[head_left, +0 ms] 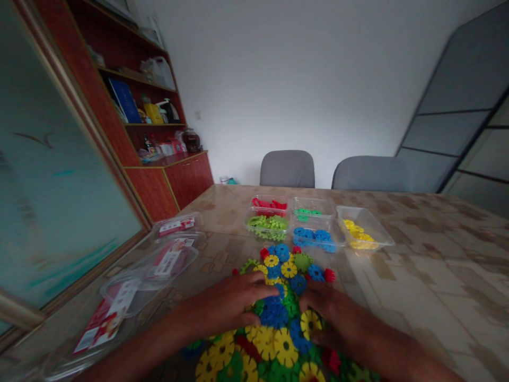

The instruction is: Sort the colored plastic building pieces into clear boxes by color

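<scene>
Toy discs (pixel 274 347): from the head cam, one big jumbled heap at the near side, blue, yellow, green and red all mixed, notched edges like little gears, lying under and between both hands
Left hand (pixel 244 292): reaching in over the left side of the heap, grip pretty wide, thumb and pointer apart with blue discs showing in the gap
Right hand (pixel 328 303): on the right side of the heap, fingers bent down, a yellow disc right by the thumb; honestly can't tell if the grip has hold of anything, it's kinda blurry
Desk (pixel 421 286): brown and beige patterned top, carrying the whole lot
Tubs (pixel 380 229): five clear ones just past the heap, each with its own colour
Back tubs: red pieces (pixel 268 205) on the left, a few green ones (pixel 304 214) beside them
Front tubs: lime pieces (pixel 267 224), then blue discs (pixel 314 237), then yellow discs (pixel 360 234) furthest right
Lids (pixel 169 258): clear with red-and-white labels, laid out down the left side, some overlapping
Chairs (pixel 287 168): two grey ones across the far edge
Cabinet (pixel 189 178): reddish wood, back left, shelves pretty packed
</scene>
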Demonstrator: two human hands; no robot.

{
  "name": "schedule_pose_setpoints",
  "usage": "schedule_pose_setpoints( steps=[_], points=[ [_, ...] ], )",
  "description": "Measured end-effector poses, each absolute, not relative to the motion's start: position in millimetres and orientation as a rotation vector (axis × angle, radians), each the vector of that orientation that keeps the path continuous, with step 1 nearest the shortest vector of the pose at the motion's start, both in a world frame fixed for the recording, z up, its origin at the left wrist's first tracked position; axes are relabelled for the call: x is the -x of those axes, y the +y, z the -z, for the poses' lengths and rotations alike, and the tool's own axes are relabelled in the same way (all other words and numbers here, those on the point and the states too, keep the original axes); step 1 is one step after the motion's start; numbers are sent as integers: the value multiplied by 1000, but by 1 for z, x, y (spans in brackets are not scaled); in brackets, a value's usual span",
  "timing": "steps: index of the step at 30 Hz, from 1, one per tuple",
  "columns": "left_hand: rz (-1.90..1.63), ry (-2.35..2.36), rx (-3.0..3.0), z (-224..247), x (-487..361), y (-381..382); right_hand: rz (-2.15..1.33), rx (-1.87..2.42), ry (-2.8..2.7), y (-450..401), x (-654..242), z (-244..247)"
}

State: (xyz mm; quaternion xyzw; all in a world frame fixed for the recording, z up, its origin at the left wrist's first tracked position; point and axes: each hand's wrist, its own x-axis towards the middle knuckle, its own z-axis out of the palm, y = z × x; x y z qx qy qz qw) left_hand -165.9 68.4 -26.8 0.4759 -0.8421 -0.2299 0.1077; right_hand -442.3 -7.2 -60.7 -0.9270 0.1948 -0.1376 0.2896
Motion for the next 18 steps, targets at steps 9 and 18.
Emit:
schedule_pose_setpoints(
  steps=[9, 18],
  points=[
    [674, -2527, -1547, 17, 153, 68, 345, 2240, 567, -19, 440, 46],
    [546, -2538, -1506, 12, 162, 63, 401, 2330, 464, 20, 415, 63]
  ],
)
